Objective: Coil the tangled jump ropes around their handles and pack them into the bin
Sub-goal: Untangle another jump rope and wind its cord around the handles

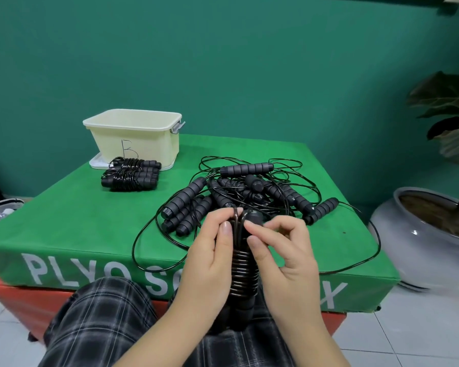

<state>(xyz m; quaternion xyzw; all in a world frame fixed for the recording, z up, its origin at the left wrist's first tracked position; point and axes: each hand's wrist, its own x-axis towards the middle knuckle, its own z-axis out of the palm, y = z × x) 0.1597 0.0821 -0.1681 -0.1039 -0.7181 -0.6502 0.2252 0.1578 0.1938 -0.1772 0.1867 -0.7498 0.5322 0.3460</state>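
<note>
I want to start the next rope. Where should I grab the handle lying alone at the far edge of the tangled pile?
Probably grip the far handle around its ribbed foam middle, coming from above. It lies flat and crosswise on top of the tangled pile, so its upper side looks free, while cords loop around both ends.

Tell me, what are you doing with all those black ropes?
A person is winding a jump rope around its handles. The left hand holds the bundle upright, and the right hand pinches the loose cord near the top. Coils already wrap the middle. Two finished bundles lie on the green box, in front of the cream bin; none shows inside it from here. A tangled pile of ropes waits behind the hands.
</note>
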